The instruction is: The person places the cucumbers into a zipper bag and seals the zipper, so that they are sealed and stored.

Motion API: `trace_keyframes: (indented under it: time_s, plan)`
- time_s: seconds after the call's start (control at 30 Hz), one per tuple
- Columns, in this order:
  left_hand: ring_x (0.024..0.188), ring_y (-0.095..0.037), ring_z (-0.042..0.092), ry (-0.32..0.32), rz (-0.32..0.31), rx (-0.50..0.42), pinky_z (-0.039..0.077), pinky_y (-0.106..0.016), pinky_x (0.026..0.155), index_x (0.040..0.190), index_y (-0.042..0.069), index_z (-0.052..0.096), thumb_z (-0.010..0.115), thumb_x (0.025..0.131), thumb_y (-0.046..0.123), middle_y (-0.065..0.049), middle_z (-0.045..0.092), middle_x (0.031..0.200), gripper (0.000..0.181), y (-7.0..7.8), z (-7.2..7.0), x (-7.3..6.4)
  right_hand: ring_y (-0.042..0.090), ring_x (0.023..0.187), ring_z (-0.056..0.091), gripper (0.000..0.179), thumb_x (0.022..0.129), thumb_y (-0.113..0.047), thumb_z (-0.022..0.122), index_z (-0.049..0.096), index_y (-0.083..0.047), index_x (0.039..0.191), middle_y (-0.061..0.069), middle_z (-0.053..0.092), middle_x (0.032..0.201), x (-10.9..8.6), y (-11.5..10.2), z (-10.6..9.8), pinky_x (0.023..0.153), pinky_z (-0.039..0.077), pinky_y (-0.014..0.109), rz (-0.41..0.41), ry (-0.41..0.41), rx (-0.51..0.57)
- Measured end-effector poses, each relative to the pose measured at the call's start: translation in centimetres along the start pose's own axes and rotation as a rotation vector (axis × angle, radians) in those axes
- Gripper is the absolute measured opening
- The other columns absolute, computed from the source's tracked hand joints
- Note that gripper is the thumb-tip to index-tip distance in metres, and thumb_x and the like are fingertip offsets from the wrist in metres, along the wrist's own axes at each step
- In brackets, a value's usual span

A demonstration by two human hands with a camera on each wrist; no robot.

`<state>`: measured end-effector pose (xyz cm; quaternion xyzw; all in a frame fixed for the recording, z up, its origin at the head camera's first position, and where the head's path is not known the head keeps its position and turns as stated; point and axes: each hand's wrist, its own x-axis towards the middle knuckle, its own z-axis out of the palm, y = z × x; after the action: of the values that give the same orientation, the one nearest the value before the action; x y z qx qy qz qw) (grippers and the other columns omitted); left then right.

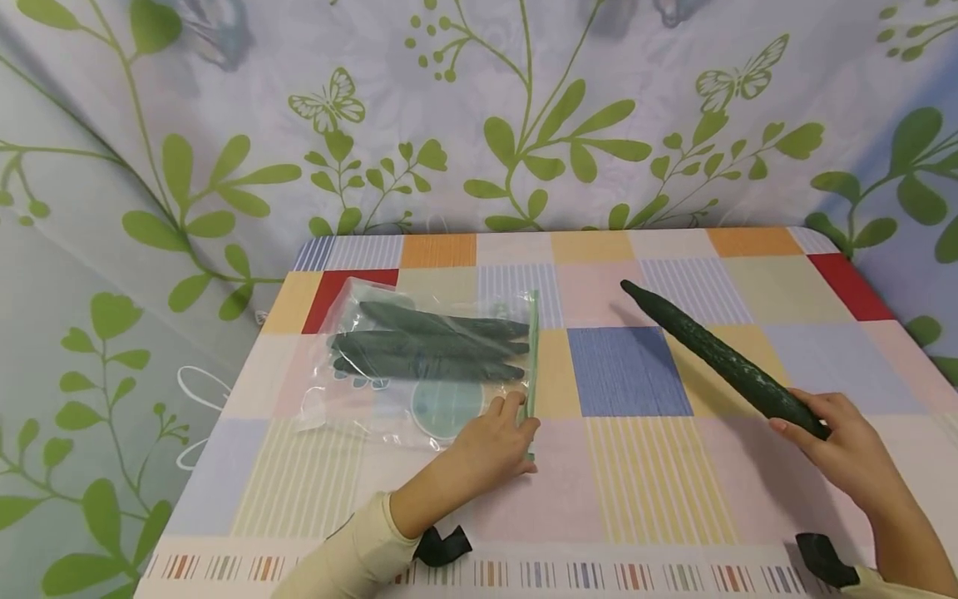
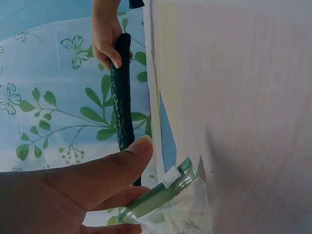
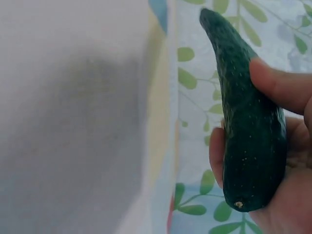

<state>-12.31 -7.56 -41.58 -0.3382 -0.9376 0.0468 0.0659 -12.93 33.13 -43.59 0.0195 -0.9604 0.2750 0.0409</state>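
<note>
A long dark green cucumber (image 1: 718,358) is held near its thick end by my right hand (image 1: 849,445), slanting up and away above the table. In the right wrist view, the thumb lies along one side of the cucumber (image 3: 251,126) and fingers wrap the other. A clear zip bag (image 1: 318,399) with several cucumbers (image 1: 427,341) inside lies on the left. My left hand (image 1: 490,441) is at the bag's green zip edge (image 1: 534,333). In the left wrist view, its fingers touch the zip beside a white slider (image 2: 171,176), while the thumb (image 2: 112,168) stands apart.
A patchwork-patterned cloth (image 1: 651,491) covers the table. Behind it hangs a leaf-and-butterfly curtain (image 1: 479,108), which also runs down the left side. Black straps (image 1: 443,547) show near both wrists by the table's front edge.
</note>
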Motion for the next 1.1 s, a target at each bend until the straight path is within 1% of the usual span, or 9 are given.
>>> trace_keyframes:
  time_s: [0.07,0.1,0.2,0.33,0.43,0.6,0.8,1.0,1.1]
  plan:
    - [0.092,-0.02,0.048,-0.014,-0.003,-0.01,0.046,-0.016,0.05,0.104,0.014,0.062,0.068,0.075,0.049,-0.011,0.044,0.116,0.046,0.0,0.0,0.0,-0.008,0.079,0.03,0.053,0.083,-0.021,0.067,0.049,0.009,0.123,0.021,0.045,0.102,-0.3,-0.1,0.0,0.057,0.027,0.019,-0.044,-0.002,0.002]
    - [0.093,-0.02,0.048,-0.02,-0.004,-0.014,0.046,-0.016,0.051,0.105,0.014,0.062,0.068,0.075,0.049,-0.011,0.044,0.117,0.046,0.0,-0.1,0.0,-0.01,0.08,0.029,0.052,0.082,-0.019,0.068,0.05,0.009,0.122,0.018,0.045,0.101,-0.4,-0.2,0.0,0.058,0.026,0.019,-0.072,-0.006,0.006]
    - [0.094,-0.02,0.048,-0.038,-0.009,-0.015,0.046,-0.016,0.051,0.105,0.015,0.061,0.067,0.076,0.048,-0.011,0.044,0.118,0.045,-0.1,-0.2,0.0,-0.012,0.078,0.03,0.046,0.078,-0.011,0.07,0.055,0.004,0.118,-0.004,0.046,0.1,-0.5,-0.6,0.4,0.058,0.028,0.016,-0.177,-0.012,0.071]
    - [0.094,-0.019,0.048,-0.043,-0.014,-0.026,0.045,-0.016,0.051,0.106,0.015,0.061,0.067,0.076,0.048,-0.011,0.044,0.118,0.045,-0.2,-0.3,-0.1,-0.005,0.08,0.038,0.046,0.072,0.003,0.071,0.058,-0.002,0.116,-0.02,0.043,0.096,-0.4,-1.3,1.1,0.059,0.031,0.014,-0.344,-0.038,0.181]
    - [0.093,-0.019,0.048,-0.03,-0.016,-0.027,0.045,-0.016,0.05,0.105,0.015,0.061,0.067,0.076,0.048,-0.011,0.044,0.118,0.045,-0.2,-0.3,-0.1,-0.002,0.08,0.04,0.048,0.07,0.006,0.071,0.06,-0.004,0.115,-0.016,0.045,0.095,0.1,-1.9,1.6,0.059,0.031,0.015,-0.428,-0.067,0.2]
    - [0.092,-0.017,0.048,-0.032,-0.023,-0.025,0.044,-0.015,0.047,0.105,0.016,0.061,0.067,0.075,0.049,-0.009,0.044,0.117,0.045,-0.1,-0.2,-0.1,-0.001,0.078,0.04,0.049,0.069,0.005,0.072,0.06,-0.005,0.116,-0.014,0.045,0.095,1.5,-2.9,2.0,0.059,0.03,0.017,-0.538,-0.11,0.167]
    - [0.092,-0.017,0.048,-0.033,-0.027,-0.036,0.046,-0.016,0.049,0.105,0.015,0.062,0.068,0.075,0.048,-0.009,0.044,0.117,0.045,-0.1,-0.5,-0.1,-0.001,0.08,0.041,0.049,0.069,0.007,0.071,0.059,0.0,0.116,-0.011,0.046,0.095,4.3,-4.1,3.0,0.059,0.031,0.017,-0.682,-0.194,0.215]
    - [0.093,-0.017,0.048,-0.06,-0.026,-0.035,0.046,-0.016,0.05,0.106,0.015,0.061,0.066,0.077,0.049,-0.008,0.043,0.117,0.045,-0.3,-0.7,-0.1,0.001,0.082,0.038,0.051,0.07,0.009,0.069,0.057,0.001,0.119,-0.008,0.046,0.098,6.3,-5.2,3.6,0.059,0.03,0.019,-0.766,-0.28,0.284]
    - [0.09,-0.016,0.047,-0.049,-0.026,-0.024,0.045,-0.015,0.05,0.105,0.015,0.061,0.065,0.077,0.05,-0.007,0.043,0.114,0.045,-0.4,-0.8,-0.1,0.002,0.081,0.038,0.05,0.072,0.006,0.069,0.057,-0.001,0.12,-0.008,0.047,0.099,6.8,-6.1,4.0,0.059,0.03,0.02,-0.783,-0.317,0.283]
